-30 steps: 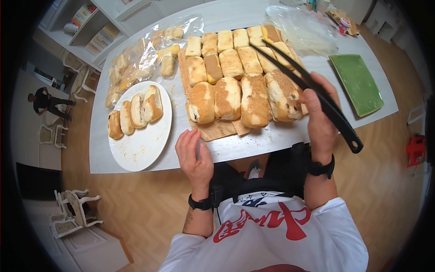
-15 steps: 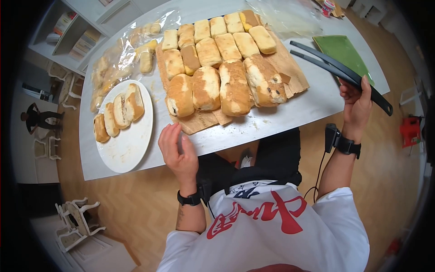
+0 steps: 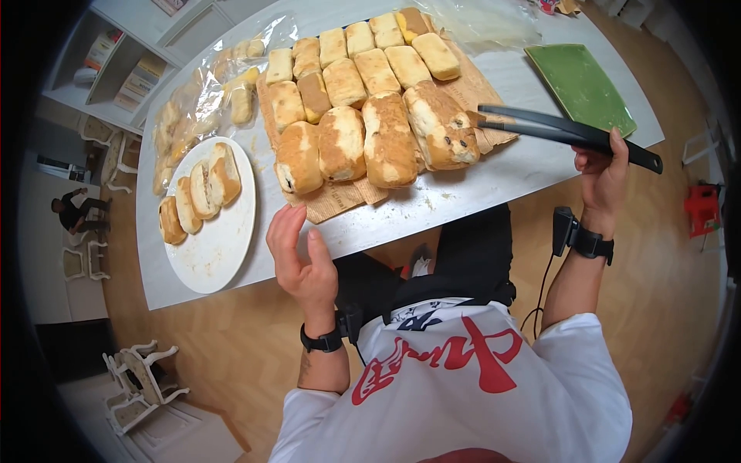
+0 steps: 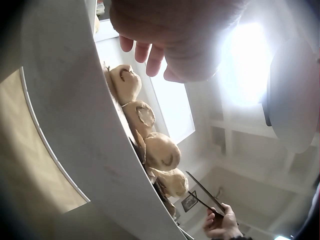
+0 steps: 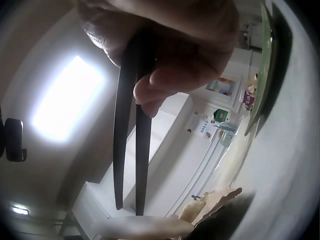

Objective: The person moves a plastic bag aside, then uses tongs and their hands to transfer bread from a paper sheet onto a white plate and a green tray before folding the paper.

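Black tongs (image 3: 571,133) are gripped in my right hand (image 3: 604,174), past the right side of the bread. Their slightly parted tips point left, close beside the rightmost large bun (image 3: 444,127) of the front row. In the right wrist view the two tong arms (image 5: 143,165) have a narrow gap between them. Several rows of browned buns lie on brown printed paper (image 3: 332,202). My left hand (image 3: 299,251) holds nothing; its fingers are loosely bent near the table's front edge, by the paper's front left corner.
A white plate (image 3: 220,258) with several smaller bread pieces stands left. Clear bags of bread (image 3: 204,96) lie behind it. A green rectangular plate (image 3: 583,89) is at the right, and clear plastic (image 3: 486,23) at the back. Another person (image 3: 81,212) is across the room.
My right hand first moved the tongs from over the back buns rightward toward the green plate. Since then the tips have swung down and left beside the front right bun. My left hand stays near the edge.
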`<state>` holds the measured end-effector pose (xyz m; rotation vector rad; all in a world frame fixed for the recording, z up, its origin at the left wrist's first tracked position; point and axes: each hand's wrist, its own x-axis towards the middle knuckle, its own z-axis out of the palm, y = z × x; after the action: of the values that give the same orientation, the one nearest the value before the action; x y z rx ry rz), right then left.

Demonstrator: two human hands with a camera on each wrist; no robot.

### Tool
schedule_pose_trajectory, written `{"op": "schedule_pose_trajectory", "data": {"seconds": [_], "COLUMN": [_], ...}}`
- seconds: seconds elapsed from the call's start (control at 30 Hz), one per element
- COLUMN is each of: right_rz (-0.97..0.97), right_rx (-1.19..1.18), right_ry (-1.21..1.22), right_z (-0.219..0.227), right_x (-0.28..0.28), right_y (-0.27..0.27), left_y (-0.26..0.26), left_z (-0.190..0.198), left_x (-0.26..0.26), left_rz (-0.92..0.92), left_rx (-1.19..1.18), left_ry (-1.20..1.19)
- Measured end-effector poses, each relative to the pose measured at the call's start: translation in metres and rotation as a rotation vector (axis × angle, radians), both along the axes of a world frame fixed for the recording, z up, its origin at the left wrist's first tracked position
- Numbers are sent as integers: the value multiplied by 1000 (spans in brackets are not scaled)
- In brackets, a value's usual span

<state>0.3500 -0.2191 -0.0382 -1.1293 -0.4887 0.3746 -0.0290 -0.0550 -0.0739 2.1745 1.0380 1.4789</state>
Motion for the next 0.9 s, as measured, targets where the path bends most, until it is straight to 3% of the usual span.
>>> {"op": "schedule_pose_trajectory", "data": {"seconds": [0.13, 0.27, 0.37, 0.9], "right_rz": [-95, -64, -83, 78], "right_rx": [-200, -181, -244, -162], "right_ry": [-7, 85, 67, 188], "right_z": [-7, -14, -12, -31], "right_x": [0, -3, -13, -26], "right_y": [-6, 1, 11, 17], "left_y": [-3, -17, -26, -46], "left_z": [-2, -7, -9, -6], "left_x": [3, 9, 19, 46], "left_rz": [-44, -161, -236, -522], "left_rx": [-26, -264, -285, -769], "left_ry": [-35, -206, -192, -167]}}
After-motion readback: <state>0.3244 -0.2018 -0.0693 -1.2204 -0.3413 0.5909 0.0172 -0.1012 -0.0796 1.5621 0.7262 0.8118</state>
